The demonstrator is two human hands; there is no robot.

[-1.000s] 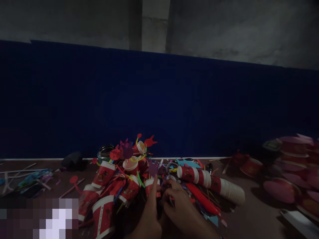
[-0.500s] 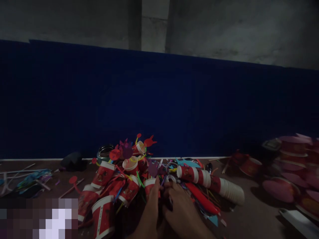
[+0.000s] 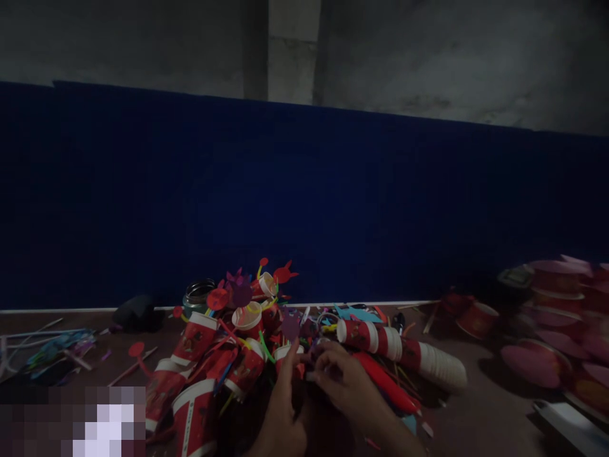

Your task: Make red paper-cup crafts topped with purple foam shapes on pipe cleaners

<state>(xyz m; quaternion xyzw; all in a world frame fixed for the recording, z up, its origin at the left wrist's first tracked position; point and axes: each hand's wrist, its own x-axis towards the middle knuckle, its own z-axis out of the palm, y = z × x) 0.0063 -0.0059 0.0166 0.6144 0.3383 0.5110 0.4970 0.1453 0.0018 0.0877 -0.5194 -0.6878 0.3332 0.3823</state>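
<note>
My left hand (image 3: 285, 397) is in front of the pile with its index finger stretched out and its thumb apart. Facing it, my right hand (image 3: 342, 384) has its fingers bent together round a small pale thing (image 3: 311, 376), too dark to name. Just beyond my fingertips lie a red paper cup (image 3: 281, 353) and a purple paper cutout (image 3: 291, 324). Left of my hands are several red printed paper cups (image 3: 195, 339) with coloured strips and round paper pieces on them. A nested stack of paper cups (image 3: 428, 363) lies on its side right of my right hand.
A red long object (image 3: 387, 384) and blue paper (image 3: 356, 313) lie by the stack. An open jar (image 3: 200, 293) and a dark lump (image 3: 136, 312) stand near the blue wall panel (image 3: 304, 197). Pink and red paper pieces (image 3: 535, 365) crowd the right side; strips (image 3: 61, 349) lie left.
My right hand has turned and its fingers have drawn together. A pale ring seen above it before no longer shows. My hands are slightly further apart near the wrists.
</note>
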